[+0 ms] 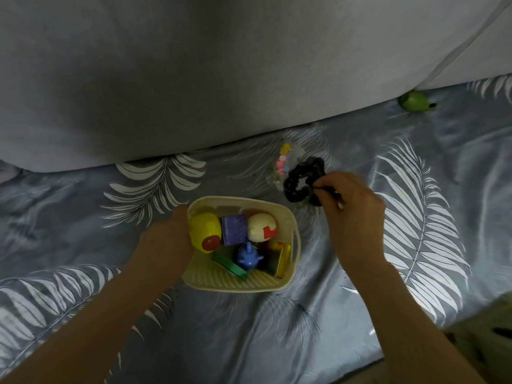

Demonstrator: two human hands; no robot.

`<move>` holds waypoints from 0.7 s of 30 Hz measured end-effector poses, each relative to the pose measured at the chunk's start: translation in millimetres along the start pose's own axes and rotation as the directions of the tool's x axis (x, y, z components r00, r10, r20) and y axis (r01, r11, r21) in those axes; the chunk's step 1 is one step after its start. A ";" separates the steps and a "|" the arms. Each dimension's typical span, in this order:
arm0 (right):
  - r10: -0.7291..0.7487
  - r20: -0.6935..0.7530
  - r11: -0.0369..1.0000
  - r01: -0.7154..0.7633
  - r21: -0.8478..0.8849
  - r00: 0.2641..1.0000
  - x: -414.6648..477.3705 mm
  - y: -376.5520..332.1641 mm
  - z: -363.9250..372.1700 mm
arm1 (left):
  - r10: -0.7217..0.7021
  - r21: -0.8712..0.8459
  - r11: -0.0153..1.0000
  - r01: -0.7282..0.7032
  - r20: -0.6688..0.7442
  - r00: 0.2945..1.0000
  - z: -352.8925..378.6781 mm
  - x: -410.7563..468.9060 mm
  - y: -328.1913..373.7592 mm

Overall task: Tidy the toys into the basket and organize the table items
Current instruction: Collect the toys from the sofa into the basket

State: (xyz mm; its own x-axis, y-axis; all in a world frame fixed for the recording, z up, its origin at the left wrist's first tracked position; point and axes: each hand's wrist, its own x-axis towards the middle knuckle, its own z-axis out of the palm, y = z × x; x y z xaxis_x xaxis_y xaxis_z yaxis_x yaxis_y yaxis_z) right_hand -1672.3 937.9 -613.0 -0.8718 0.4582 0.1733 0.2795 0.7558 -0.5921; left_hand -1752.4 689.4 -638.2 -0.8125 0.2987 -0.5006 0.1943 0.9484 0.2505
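Head view, dim light.

- Cream basket (235, 281) sat on the leaf-print sheet (83, 217), centre frame. Already in it: yellow toy with a red spot (205, 227), purple cube (234, 228), cream ball (260, 225), blue spiky toy (248, 257), green flat piece (230, 266).
- Left hand (166, 239) lay against the basket's left wall. Its fingers were hidden by the rim and the yellow toy, so I could not tell whether it clasped the wall or only braced it.
- Right hand (352, 214) was just beyond the basket's far right corner, fingertips pinching one edge of a black scrunchie (303, 176). Most of the loop looked to be lying on the sheet; possibly it was starting to lift.
- Clear packet of small pink and yellow bits (282, 162) lay touching the scrunchie's far left side.
- Green toy (414, 100) lay well apart, far right, at the foot of the grey panel (194, 79).

Step in hand, as I read it: picking up the scrunchie, with the toy sorting mostly done.

The next move called for lifting it clear without dragging the packet, then placing it. Basket room was tight at the far end; the near floor was bare. The green toy remained out.
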 end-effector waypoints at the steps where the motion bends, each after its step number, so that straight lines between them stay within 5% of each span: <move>1: 0.001 0.002 0.999 -0.001 0.052 1.000 -5.1 -14.3 -5.0 | 0.000 -0.036 0.999 0.000 0.001 1.000 0.3 0.2 -0.7; 8: -0.042 0.282 0.945 -0.054 0.324 0.958 -60.6 -76.4 44.5 | -0.028 -0.117 0.992 0.035 0.066 0.997 -4.2 -0.8 -2.1; 11: -0.170 0.394 0.967 0.076 0.243 0.903 -79.6 -75.7 85.3 | -0.032 -0.125 0.991 0.041 0.073 0.997 -3.9 -2.8 -2.6; 13: -0.307 0.511 0.950 0.287 0.119 0.803 -91.8 -69.1 110.4 | -0.036 -0.112 0.993 0.043 0.063 0.997 -0.7 -3.1 -2.5; 15: -0.282 0.633 0.902 0.424 -0.081 0.721 -99.2 -61.6 126.6 | -0.055 -0.143 0.988 0.064 0.067 0.996 1.6 -3.3 -0.7; 18: -0.257 0.695 0.910 0.410 -0.061 0.671 -96.5 -57.8 127.7 | -0.080 -0.125 0.988 0.092 0.100 0.992 6.0 -1.7 -1.1; 21: -0.344 0.599 0.915 0.401 0.041 0.723 -71.7 -63.8 107.2 | -0.077 -0.066 0.994 0.087 0.136 0.988 8.4 0.9 -6.9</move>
State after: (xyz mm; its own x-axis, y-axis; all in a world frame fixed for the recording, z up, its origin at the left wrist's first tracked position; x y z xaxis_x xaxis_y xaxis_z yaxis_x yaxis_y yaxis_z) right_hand -1670.7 806.7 -672.0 -0.9676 -0.2087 -0.1421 -0.1105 0.8562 -0.5047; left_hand -1749.9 684.0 -647.4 -0.7425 0.2363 -0.6268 0.0864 0.9617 0.2602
